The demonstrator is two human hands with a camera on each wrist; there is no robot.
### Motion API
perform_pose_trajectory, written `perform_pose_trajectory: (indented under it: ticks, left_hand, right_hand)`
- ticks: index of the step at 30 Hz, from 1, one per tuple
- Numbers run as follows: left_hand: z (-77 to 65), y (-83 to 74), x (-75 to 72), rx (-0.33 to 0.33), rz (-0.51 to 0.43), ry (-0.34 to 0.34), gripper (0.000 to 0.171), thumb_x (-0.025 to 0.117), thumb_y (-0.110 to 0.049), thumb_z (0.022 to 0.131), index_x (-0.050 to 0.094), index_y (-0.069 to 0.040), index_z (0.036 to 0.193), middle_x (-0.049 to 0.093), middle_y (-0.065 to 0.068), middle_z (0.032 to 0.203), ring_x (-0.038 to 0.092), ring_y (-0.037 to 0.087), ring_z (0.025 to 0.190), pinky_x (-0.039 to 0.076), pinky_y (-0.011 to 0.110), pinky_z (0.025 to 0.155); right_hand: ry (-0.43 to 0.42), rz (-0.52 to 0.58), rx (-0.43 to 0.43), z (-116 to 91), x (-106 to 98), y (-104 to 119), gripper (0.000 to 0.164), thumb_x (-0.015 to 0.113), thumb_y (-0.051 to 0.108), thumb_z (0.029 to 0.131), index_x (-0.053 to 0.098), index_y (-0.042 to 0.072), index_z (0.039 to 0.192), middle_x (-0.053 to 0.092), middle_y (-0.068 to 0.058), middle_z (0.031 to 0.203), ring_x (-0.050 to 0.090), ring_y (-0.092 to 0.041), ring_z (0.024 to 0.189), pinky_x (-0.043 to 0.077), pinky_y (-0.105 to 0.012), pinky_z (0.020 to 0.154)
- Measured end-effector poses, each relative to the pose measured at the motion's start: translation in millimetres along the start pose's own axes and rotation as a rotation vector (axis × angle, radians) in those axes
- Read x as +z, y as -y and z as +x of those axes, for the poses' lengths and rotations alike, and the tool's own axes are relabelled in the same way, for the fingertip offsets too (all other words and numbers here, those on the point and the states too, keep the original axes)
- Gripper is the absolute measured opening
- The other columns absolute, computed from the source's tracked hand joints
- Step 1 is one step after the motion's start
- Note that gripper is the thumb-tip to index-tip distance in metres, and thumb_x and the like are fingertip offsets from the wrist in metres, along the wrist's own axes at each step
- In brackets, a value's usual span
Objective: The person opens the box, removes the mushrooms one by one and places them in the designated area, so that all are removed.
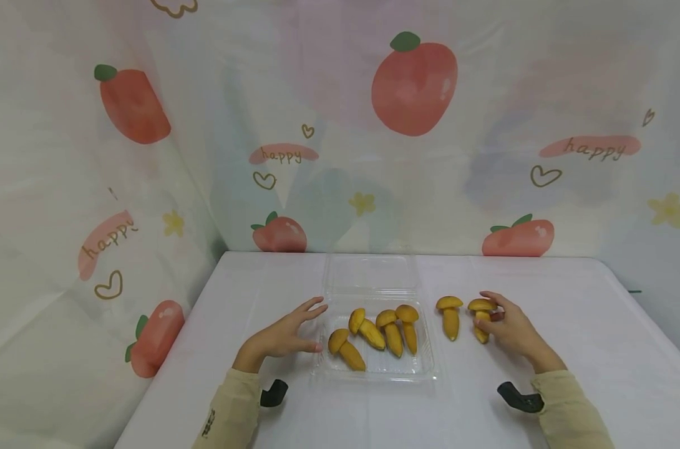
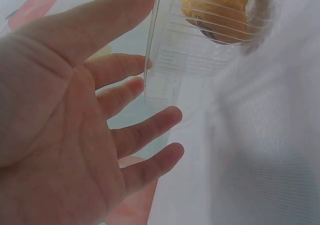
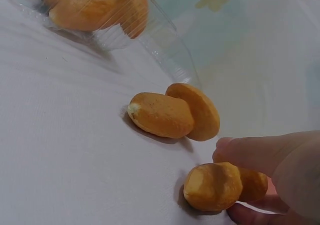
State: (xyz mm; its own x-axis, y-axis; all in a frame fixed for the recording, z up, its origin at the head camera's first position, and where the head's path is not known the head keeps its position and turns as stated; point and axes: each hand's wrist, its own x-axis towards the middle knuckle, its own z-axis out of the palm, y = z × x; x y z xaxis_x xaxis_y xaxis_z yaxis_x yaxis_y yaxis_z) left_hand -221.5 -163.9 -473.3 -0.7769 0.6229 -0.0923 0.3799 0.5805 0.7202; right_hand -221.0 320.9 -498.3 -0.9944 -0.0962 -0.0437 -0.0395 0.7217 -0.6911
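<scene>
My left hand [image 1: 281, 337] is spread beside the left edge of a clear plastic clamshell box [image 1: 317, 373]; in the left wrist view its thumb and fingertips are right at the box's wall [image 2: 150, 60]. Inside the box lie several yellow-brown mushrooms [image 1: 393, 340], caps toward the far side. To the right of the box, my right hand [image 1: 511, 327] holds a mushroom [image 1: 482, 337] at its cap end, thumb on one side and fingers on the other. The right wrist view shows that mushroom's stem [image 3: 212, 187] close over the table. Another mushroom [image 1: 450, 321] lies between it and the box.
The box's lid [image 1: 370, 274] is folded back toward the rear of the white-covered table [image 1: 374, 418]. Behind stands a printed cloth backdrop [image 1: 329, 93], which also runs along the left side. Black curved wrist pieces [image 1: 519, 398] stick out from both sleeves.
</scene>
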Motion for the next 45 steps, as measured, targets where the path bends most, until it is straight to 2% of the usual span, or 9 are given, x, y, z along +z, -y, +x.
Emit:
perform_pose_trajectory:
  ticks: [4,6,10,13,15,29,37,41,45]
  left_hand:
    - [-0.4,-1.9,-0.8,-0.004,-0.006,0.001,0.083,0.076,-0.021,0.091,0.030,-0.003,0.158,0.014,0.015,0.170,0.019,0.042,0.156,0.023,0.067,0.121]
    - [-0.9,-3.0,-0.9,-0.005,-0.013,0.002,0.083,0.076,-0.021,0.091,0.030,-0.003,0.158,0.014,0.015,0.170,0.018,0.042,0.156,0.022,0.067,0.121]
    - [-1.7,-4.5,-0.6,-0.005,-0.017,0.001,0.083,0.076,-0.020,0.091,0.030,-0.003,0.158,0.014,0.016,0.170,0.018,0.042,0.156,0.022,0.067,0.121]
    - [-1.9,-5.0,-0.6,-0.003,-0.016,0.001,0.082,0.075,-0.019,0.092,0.030,-0.002,0.158,0.014,0.017,0.170,0.018,0.042,0.156,0.022,0.067,0.121]
    - [-1.7,-5.3,-0.4,-0.002,-0.016,0.003,0.082,0.075,-0.019,0.092,0.030,-0.002,0.158,0.014,0.017,0.170,0.018,0.042,0.156,0.022,0.067,0.121]
    - [-1.7,-5.2,-0.6,-0.010,-0.002,0.002,0.082,0.075,-0.020,0.092,0.030,-0.002,0.158,0.014,0.017,0.170,0.018,0.043,0.155,0.022,0.067,0.121]
    - [-2.0,-6.0,-1.4,-0.010,-0.010,0.000,0.082,0.076,-0.018,0.091,0.031,-0.003,0.158,0.013,0.017,0.170,0.018,0.043,0.155,0.022,0.067,0.121]
    - [-1.5,-4.7,-1.0,-0.018,-0.011,0.002,0.082,0.076,-0.019,0.091,0.031,-0.005,0.159,0.013,0.014,0.171,0.017,0.041,0.156,0.022,0.065,0.122]
    - [-1.2,-4.1,-0.7,-0.018,-0.004,0.001,0.082,0.076,-0.019,0.092,0.031,-0.005,0.159,0.013,0.014,0.171,0.018,0.042,0.156,0.022,0.066,0.121]
  right_hand:
    - [-0.023,-0.025,-0.015,0,-2,-1,0.066,0.069,0.020,0.097,0.037,-0.006,0.149,0.046,-0.036,0.136,0.060,-0.042,0.107,0.051,-0.026,0.073]
    - [-0.030,-0.035,-0.012,-1,-3,-1,0.066,0.067,0.023,0.098,0.037,-0.006,0.148,0.045,-0.038,0.137,0.059,-0.043,0.107,0.052,-0.031,0.076]
    - [-0.038,-0.047,0.016,-2,-6,3,0.065,0.062,0.030,0.101,0.036,-0.005,0.149,0.039,-0.041,0.142,0.055,-0.049,0.113,0.054,-0.048,0.085]
    - [-0.044,-0.048,0.026,-3,-8,7,0.064,0.059,0.031,0.102,0.035,-0.005,0.150,0.037,-0.042,0.145,0.050,-0.054,0.120,0.051,-0.061,0.093]
    - [-0.044,-0.046,0.029,-5,-9,10,0.064,0.058,0.031,0.103,0.034,-0.005,0.151,0.036,-0.041,0.145,0.047,-0.057,0.123,0.048,-0.066,0.097]
    - [-0.083,-0.038,-0.080,-12,-7,36,0.064,0.061,0.029,0.102,0.035,-0.004,0.151,0.039,-0.038,0.144,0.046,-0.053,0.122,0.047,-0.068,0.098]
    - [-0.088,0.005,-0.161,-15,1,54,0.059,0.063,0.020,0.100,0.040,-0.002,0.149,0.044,-0.034,0.143,0.048,-0.051,0.125,0.040,-0.072,0.103]
    - [-0.089,-0.013,-0.197,-16,8,61,0.057,0.064,0.019,0.099,0.042,0.000,0.148,0.045,-0.033,0.141,0.049,-0.048,0.121,0.042,-0.071,0.102]
    - [-0.084,-0.022,-0.241,-16,15,68,0.056,0.066,0.018,0.098,0.045,0.000,0.146,0.046,-0.032,0.145,0.049,-0.052,0.125,0.044,-0.070,0.102]
